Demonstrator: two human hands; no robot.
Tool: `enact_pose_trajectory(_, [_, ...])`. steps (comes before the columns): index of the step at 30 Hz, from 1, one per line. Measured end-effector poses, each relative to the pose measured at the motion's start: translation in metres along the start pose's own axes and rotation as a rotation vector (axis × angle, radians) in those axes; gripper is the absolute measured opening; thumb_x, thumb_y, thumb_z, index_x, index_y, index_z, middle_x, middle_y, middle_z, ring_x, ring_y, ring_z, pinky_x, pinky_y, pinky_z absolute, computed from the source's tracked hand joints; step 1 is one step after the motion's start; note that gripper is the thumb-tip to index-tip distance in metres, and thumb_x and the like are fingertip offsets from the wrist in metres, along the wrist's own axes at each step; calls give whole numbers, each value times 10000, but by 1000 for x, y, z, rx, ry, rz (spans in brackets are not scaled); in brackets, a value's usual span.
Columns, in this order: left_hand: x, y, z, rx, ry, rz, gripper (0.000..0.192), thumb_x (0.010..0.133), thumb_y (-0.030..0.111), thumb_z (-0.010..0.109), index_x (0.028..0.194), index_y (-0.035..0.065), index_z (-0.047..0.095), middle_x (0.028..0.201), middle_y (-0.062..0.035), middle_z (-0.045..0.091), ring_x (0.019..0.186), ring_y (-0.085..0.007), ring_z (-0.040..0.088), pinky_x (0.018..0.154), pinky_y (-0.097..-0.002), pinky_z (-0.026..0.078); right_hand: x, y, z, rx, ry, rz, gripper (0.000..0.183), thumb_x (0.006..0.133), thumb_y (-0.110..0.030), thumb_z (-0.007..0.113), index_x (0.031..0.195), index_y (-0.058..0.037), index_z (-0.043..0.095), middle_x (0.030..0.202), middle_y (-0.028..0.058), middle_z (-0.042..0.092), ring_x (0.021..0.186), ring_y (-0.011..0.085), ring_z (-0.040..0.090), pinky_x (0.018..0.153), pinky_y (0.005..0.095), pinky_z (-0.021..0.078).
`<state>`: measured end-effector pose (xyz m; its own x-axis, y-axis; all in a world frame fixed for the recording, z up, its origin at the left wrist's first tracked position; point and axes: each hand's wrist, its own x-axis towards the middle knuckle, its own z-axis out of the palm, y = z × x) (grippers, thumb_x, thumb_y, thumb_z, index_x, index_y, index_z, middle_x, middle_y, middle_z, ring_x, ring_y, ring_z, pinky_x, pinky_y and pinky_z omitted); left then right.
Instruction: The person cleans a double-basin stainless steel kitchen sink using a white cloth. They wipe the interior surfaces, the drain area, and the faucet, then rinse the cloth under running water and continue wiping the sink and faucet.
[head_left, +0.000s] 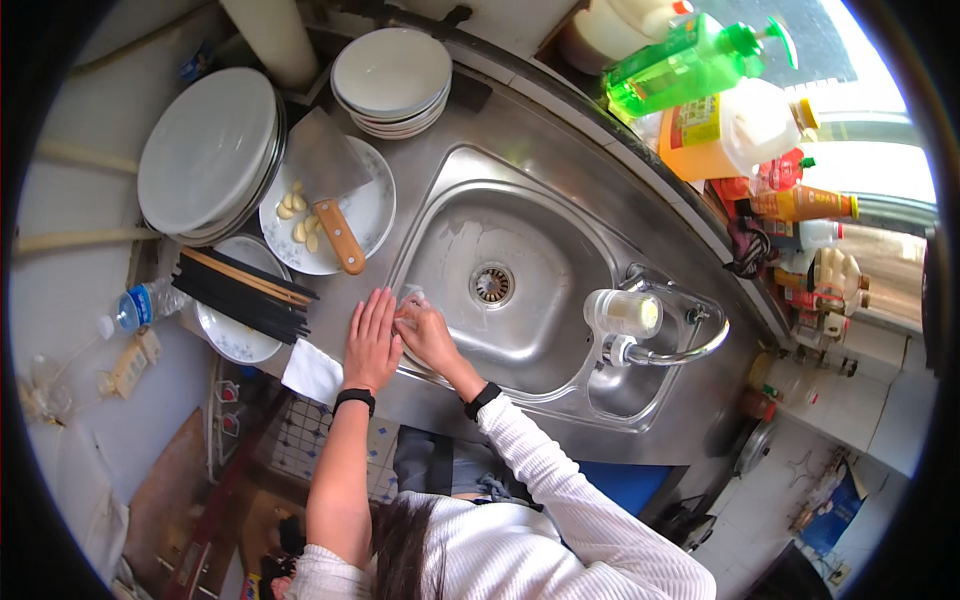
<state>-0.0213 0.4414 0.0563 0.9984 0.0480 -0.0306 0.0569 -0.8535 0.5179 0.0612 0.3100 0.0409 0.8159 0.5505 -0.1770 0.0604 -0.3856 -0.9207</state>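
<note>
My left hand (371, 341) lies palm down on the steel counter, fingers stretched out, holding nothing. Beside it, my right hand (433, 339) pinches a crumpled, pale thin sheet (411, 298) at the left rim of the stainless steel sink (525, 225); whether it is plastic or wet paper is unclear. A folded white cloth or paper (311, 371) lies at the counter's front edge, left of my left hand. Beyond the hands, a patterned plate (379, 217) holds peeled garlic cloves (298, 202) and a cleaver with a wooden handle (341, 236).
Black and wooden chopsticks (240, 292) lie across another plate (240, 351). Stacked large plates (206, 150) and bowls (391, 71) stand behind. A tap with a filter (624, 313) arches over the sink's right side. Bottles, including a green pump bottle (682, 71), line the sill.
</note>
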Motion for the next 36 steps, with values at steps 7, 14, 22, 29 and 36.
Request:
enact_pose_trajectory(7, [0, 2, 3, 26, 13, 4, 626, 923, 228, 438, 1504, 14, 342, 1579, -135, 345, 1495, -283, 266, 1235, -485, 170, 37, 8, -2, 23, 161, -22, 125, 827, -50, 707, 904, 35, 657, 988, 191, 611, 940, 389, 627, 811, 418, 504])
enact_pose_trajectory(14, [-1, 1, 6, 79, 23, 19, 607, 913, 217, 451, 1478, 9, 371, 1574, -130, 356, 1490, -285, 276, 1238, -486, 167, 76, 10, -12, 29, 459, -25, 115, 839, -70, 679, 906, 20, 653, 1010, 210, 609, 946, 429, 610, 807, 457, 492])
enact_pose_trajectory(22, [-1, 4, 4, 80, 6, 7, 585, 930, 210, 446, 1478, 16, 377, 1580, -115, 351, 1494, -288, 264, 1234, -492, 163, 155, 18, -56, -5, 881, 43, 108, 852, -109, 694, 884, -7, 679, 950, 203, 625, 921, 415, 612, 799, 457, 485])
enact_pose_trajectory(29, [0, 6, 0, 66, -6, -6, 580, 918, 185, 468, 1469, 21, 389, 1578, -105, 353, 1492, -283, 267, 1237, -480, 158, 155, 28, -90, -136, 1063, 106, 89, 853, -91, 693, 918, -36, 666, 1090, 198, 575, 964, 410, 611, 805, 476, 488])
enact_pose_trajectory(36, [-1, 6, 1, 70, 11, -2, 577, 912, 180, 474, 1466, 36, 398, 1571, -101, 364, 1489, -268, 275, 1236, -472, 174, 132, 78, -161, -267, 1340, 261, 158, 875, -166, 691, 927, -18, 674, 1077, 191, 602, 968, 390, 603, 856, 467, 479])
